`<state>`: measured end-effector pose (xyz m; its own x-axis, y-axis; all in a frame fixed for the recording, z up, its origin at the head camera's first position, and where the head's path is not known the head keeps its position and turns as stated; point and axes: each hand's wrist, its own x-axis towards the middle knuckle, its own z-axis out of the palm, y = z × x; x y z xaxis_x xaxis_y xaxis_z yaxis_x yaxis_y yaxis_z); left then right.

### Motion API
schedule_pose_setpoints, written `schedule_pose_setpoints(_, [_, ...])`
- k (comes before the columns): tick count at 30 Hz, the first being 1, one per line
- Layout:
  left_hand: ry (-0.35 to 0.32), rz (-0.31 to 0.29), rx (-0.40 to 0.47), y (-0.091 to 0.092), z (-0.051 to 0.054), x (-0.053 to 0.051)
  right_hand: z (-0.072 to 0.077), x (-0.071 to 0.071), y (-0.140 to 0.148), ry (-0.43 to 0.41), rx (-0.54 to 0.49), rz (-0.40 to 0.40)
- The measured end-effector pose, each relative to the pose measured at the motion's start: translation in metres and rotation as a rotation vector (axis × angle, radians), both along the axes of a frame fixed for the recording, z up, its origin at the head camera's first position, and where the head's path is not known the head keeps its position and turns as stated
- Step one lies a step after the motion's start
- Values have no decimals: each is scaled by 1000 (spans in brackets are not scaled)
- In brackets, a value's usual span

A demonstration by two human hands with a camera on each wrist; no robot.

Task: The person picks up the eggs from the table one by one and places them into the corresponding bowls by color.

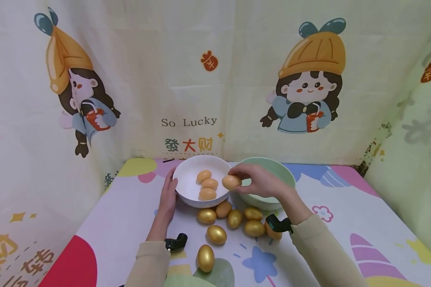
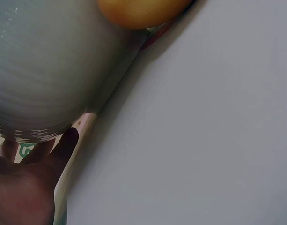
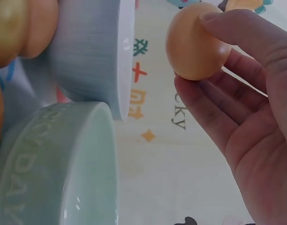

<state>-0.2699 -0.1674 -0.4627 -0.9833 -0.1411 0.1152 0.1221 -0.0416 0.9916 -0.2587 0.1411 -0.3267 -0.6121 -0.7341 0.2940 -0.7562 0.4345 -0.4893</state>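
Note:
A white bowl (image 1: 186,198) holds three light brown eggs (image 1: 207,194). My left hand (image 1: 168,197) holds this bowl by its left side, with the thumb and fingers spread along the outer wall. My right hand (image 1: 260,181) pinches another brown egg (image 1: 231,182) between thumb and fingers, above the right rim of the white bowl. In the right wrist view the thumb presses one side of that egg (image 3: 195,44) and fingertips support it from below. Beside the white bowl stands a pale green bowl (image 1: 285,169); its inside is partly hidden by my right hand and forearm.
Several gold eggs (image 1: 216,234) lie on the table in front of the bowls. A brown egg (image 1: 224,209) rests against the white bowl's front, and another brown egg (image 1: 274,232) is partly behind my right wrist camera. A printed cloth (image 1: 251,99) hangs behind the table.

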Motion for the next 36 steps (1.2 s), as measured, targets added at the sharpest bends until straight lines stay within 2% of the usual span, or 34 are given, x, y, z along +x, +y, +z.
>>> schedule_pose_setpoints(6, [-9, 2, 17, 0, -2, 0, 0, -12, -10, -57, 6, -8])
schedule_pose_setpoints(14, [4, 4, 11, 1, -1, 0, -3, -30, -22, -105, -4, 30])
schedule_pose_setpoints(20, [17, 9, 8, 1, -1, 1, -7, -42, -33, -127, 65, 9])
schedule_pose_setpoints(24, [15, 3, 14, 1, -1, 1, -12, -49, -41, -122, 99, 28])
schedule_pose_setpoints(28, [-8, -21, 22, 0, 7, 5, -18, -57, -47, -135, 116, 60])
schedule_pose_setpoints(32, [-7, -20, 23, 0, 8, 5, -21, -60, -53, -178, 175, 14])
schedule_pose_setpoints(34, [8, -9, 18, 0, 0, 0, -21, -60, -56, -192, 214, -18])
schedule_pose_setpoints(36, [14, 3, 15, 0, -1, 0, -22, -61, -58, -191, 251, -42])
